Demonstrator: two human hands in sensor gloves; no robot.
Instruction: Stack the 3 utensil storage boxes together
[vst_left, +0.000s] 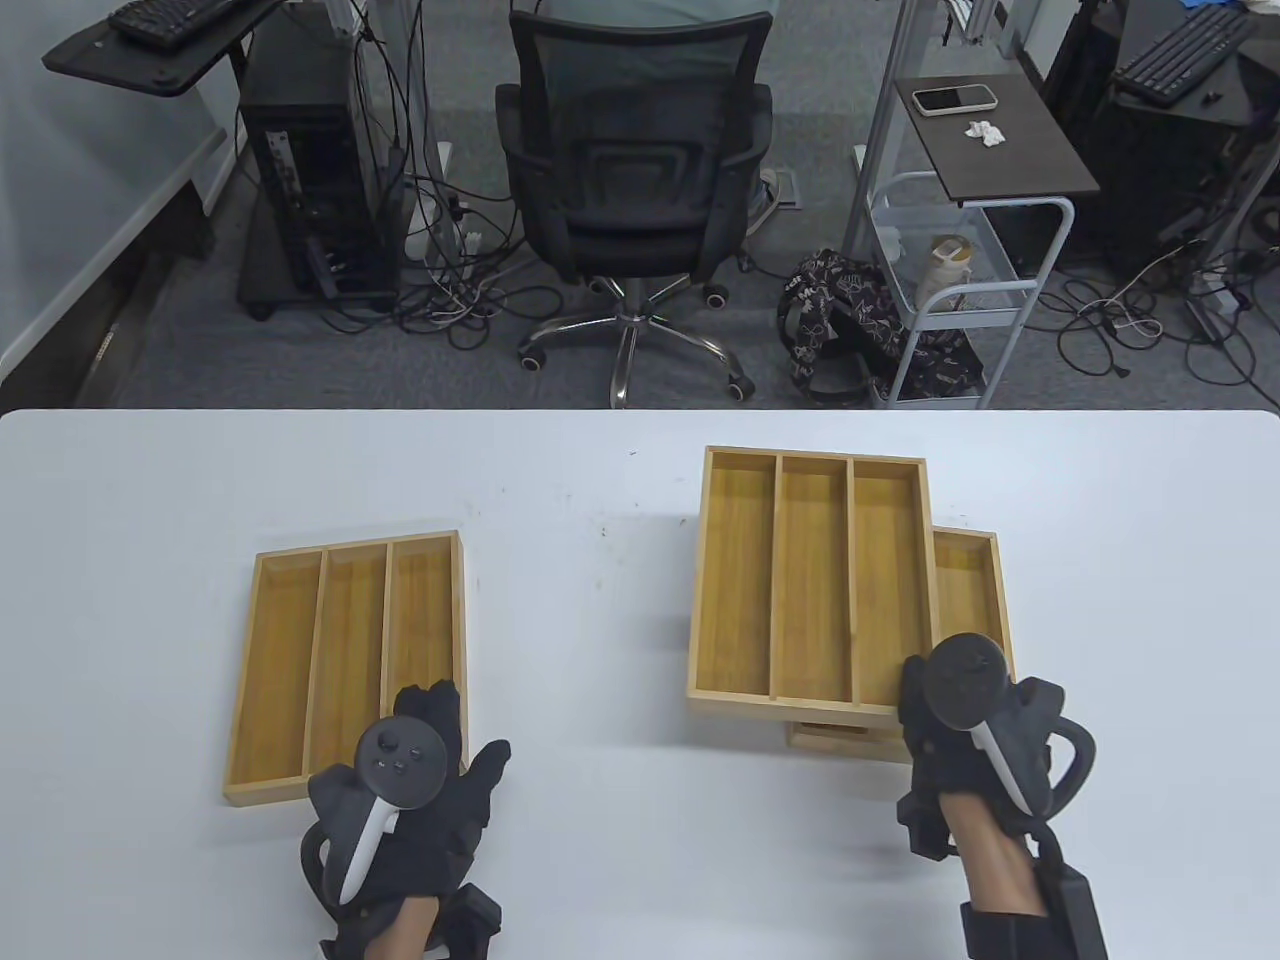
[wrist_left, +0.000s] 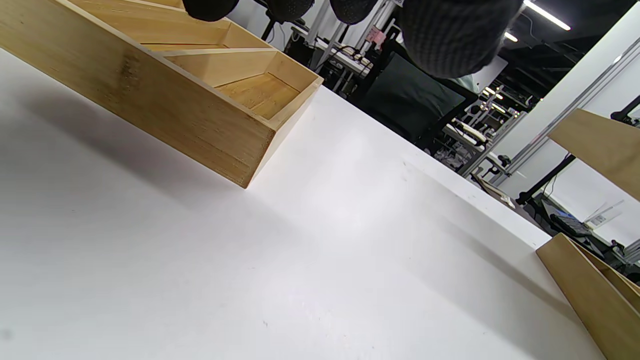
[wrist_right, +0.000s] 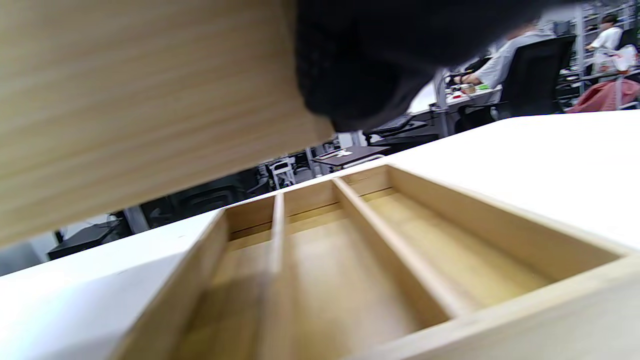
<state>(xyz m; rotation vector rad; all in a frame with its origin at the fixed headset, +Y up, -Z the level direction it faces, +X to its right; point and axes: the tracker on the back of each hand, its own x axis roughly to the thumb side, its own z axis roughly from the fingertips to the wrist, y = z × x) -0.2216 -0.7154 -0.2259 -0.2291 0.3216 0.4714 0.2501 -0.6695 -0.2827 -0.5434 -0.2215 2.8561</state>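
Bamboo boxes, each rectangular with three long compartments, sit on a smooth white counter. Right hand grips the near corner of the raised box, held above the lower box. Left hand, fingers spread, rests on the third box.

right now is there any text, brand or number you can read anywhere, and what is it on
None can be read.
The three wooden boxes show bare wood, no markings.
The buttons on the left hand tracker carry marks too small to read.
The phone on the side table shows nothing readable.
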